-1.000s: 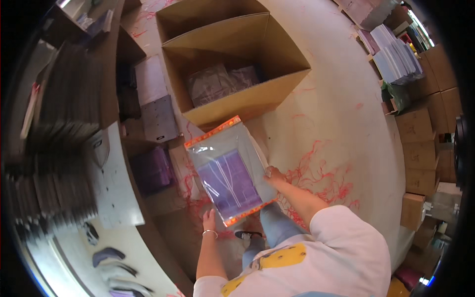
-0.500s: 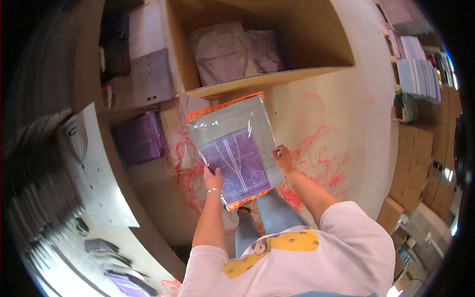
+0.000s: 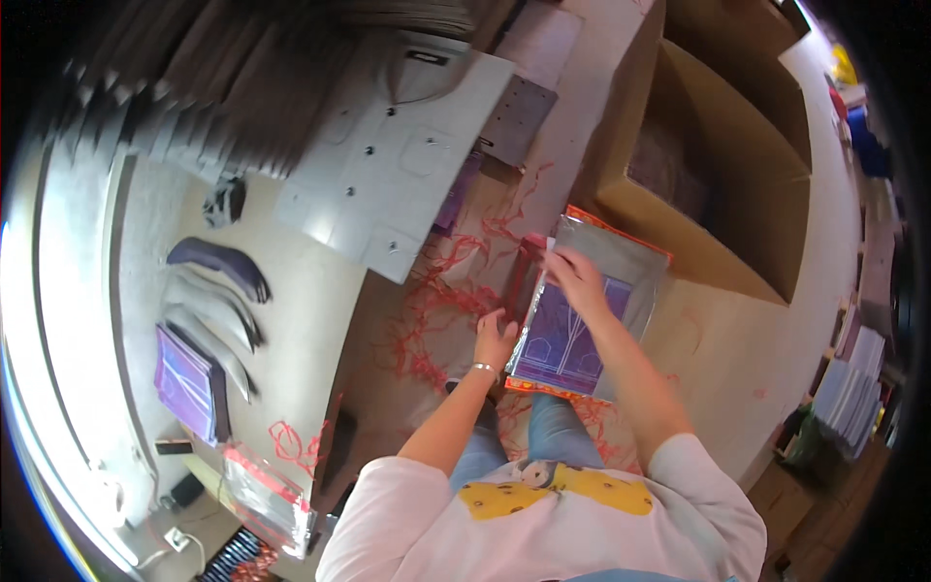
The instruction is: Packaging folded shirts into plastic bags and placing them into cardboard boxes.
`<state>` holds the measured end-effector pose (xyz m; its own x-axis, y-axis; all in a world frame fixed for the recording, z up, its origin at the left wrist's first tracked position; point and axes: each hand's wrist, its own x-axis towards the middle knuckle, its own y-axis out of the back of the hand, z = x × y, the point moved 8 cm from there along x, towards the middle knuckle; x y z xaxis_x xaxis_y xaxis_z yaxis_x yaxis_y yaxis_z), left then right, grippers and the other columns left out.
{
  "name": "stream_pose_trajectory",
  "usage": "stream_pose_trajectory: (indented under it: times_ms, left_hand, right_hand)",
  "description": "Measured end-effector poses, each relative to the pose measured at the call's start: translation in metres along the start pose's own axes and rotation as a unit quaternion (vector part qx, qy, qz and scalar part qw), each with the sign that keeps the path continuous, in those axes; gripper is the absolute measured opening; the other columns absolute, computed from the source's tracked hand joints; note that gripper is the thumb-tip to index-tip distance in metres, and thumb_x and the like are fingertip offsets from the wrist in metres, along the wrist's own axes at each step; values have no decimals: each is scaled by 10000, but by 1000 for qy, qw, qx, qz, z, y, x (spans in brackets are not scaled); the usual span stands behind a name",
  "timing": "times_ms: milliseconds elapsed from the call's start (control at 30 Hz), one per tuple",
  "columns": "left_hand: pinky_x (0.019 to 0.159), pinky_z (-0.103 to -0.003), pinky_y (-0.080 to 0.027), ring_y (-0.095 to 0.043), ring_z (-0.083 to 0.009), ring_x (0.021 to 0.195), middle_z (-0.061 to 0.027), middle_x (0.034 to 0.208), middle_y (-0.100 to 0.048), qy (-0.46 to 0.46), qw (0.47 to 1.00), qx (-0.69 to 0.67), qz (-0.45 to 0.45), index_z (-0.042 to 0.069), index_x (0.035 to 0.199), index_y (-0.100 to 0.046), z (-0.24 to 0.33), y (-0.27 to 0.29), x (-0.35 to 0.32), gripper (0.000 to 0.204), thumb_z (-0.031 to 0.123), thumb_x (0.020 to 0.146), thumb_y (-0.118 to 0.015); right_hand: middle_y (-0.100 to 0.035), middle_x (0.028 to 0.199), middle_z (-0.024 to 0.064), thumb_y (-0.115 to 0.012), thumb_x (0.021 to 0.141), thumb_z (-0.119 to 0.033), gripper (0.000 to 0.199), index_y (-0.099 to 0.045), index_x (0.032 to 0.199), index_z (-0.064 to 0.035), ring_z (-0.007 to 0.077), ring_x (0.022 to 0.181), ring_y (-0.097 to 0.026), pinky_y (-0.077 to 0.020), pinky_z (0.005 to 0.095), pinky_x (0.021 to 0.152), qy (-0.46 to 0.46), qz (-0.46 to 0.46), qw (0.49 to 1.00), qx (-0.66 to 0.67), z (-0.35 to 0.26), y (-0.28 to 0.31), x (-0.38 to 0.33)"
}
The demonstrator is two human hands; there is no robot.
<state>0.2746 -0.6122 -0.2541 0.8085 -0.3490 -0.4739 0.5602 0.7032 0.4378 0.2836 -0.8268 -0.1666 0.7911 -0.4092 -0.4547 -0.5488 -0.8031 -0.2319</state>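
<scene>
White tee [image 3: 543,524], jeans [image 3: 558,436], bracelet [image 3: 483,367].

Place: a packing room or small workshop | big open brown cardboard box [image 3: 737,184] on the floor | more boxes and stacks of flat packs [image 3: 853,388] by the wall | red strips [image 3: 436,301] all over the floor | clear bags [image 3: 262,495] and purple cards [image 3: 184,383] on a pale tabletop [image 3: 291,320]

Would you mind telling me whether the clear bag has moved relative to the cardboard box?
Cannot tell; the clear bag lies beside the cardboard box throughout, but the camera swung.
</scene>
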Motion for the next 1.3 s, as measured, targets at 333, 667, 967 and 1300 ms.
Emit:
stream_pose_trajectory:
  times_ms: [333,667,967,1300]
  left_hand:
    - [922,-376,-434,-541,-205,1095,-98,1187,-560,43,926,-351,-133,59,1284,-470,40,186,-140,594,469,869,-581]
    - [1056,-498,-339,-437,-312,1274,-171,1416,-397,-138,466,-770,-413,60,1440,-262,84,290,-156,1122,840,655,-441]
    - [902,-418,-503,-615,-250,1054,-130,1189,-602,-203,652,-711,-167,18,1277,-485,15,411,-206,513,231,843,-656]
    - [833,-385,-526,-625,-207,965,-102,1134,-603,-54,717,-675,163,23,1230,-501,-132,468,-293,485,271,851,-676]
  right_hand:
    - [-577,1129,76,-627,843,-130,432,-474,1241,-61,200,1027,-559,-493,360,830,45,-61,993,92,-108,-198,-13]
    - [-554,1187,163,-645,673,-204,711,-420,1294,57,290,1048,-572,-462,402,912,190,-61,969,-146,-223,-147,-259]
    - [-436,1357,147,-751,644,-598,1054,-327,1384,21,271,1226,-450,-355,426,1031,124,-370,914,-114,-194,-235,-231]
    - [-523,1278,95,-632,860,-82,510,-423,1318,-3,228,1153,-509,-397,377,982,-29,-321,937,-131,3,-448,-242]
